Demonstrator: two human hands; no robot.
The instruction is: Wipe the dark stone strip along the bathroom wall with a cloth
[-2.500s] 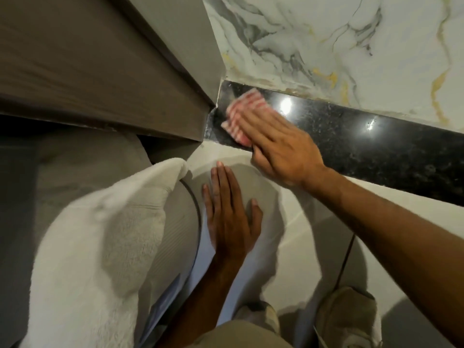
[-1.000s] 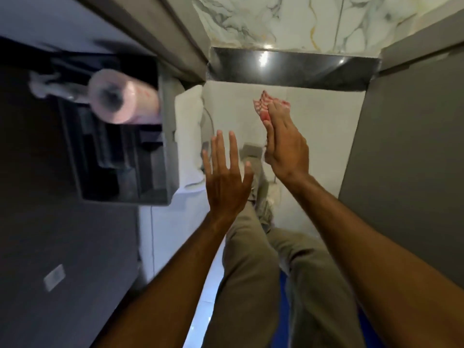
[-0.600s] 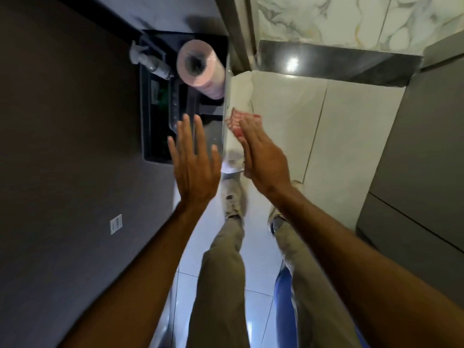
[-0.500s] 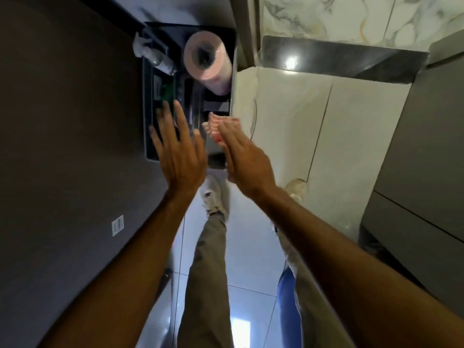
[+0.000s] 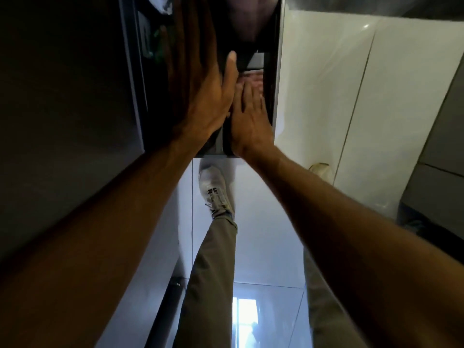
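Reaching hands [image 5: 200, 91] [image 5: 248, 116], flat, into recess [image 5: 251, 26]

**Bare arms, khaki trousers, pale trainers**

Both forearms are bare to the near edge of view, with no sleeves, watch or rings showing on the left hand [image 5: 200, 96] or the right hand [image 5: 249, 114]. The legs wear plain khaki-olive trousers [image 5: 211, 277]. The left foot has a light grey laced trainer [image 5: 213, 189]; a paler shoe toe [image 5: 321, 170] shows at right.
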